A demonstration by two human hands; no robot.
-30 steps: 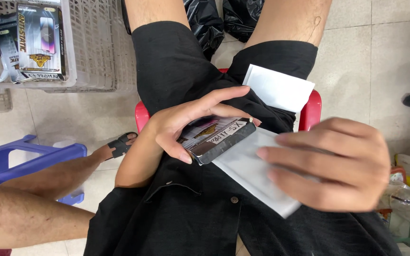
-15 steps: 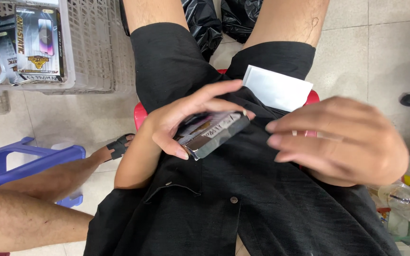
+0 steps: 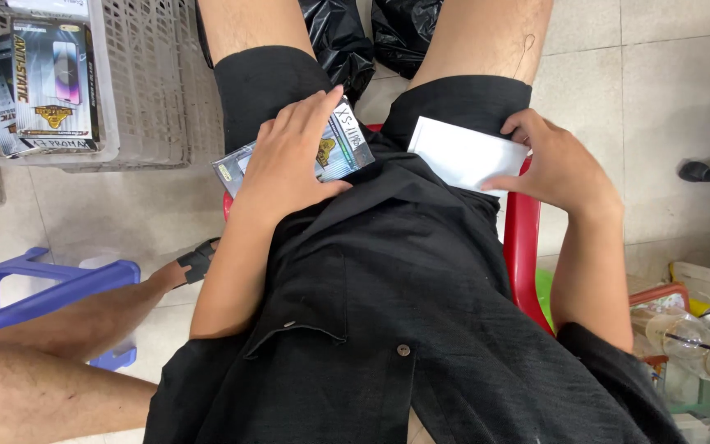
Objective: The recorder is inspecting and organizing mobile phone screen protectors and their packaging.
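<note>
Black fabric of the lap carries both hands. The left hand (image 3: 289,164) lies flat, fingers together, pressing the dark flat printed packet (image 3: 340,148) against the thigh. The right hand (image 3: 559,164), which half a second ago hovered over the lap, now pinches the white paper envelope (image 3: 462,152) beside the red plastic stool (image 3: 523,238); the pair has separated.

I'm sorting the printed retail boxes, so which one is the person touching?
The flat box on the lap, pressed under the left hand. The other printed boxes stand untouched in the pale plastic crate on the floor.
</note>
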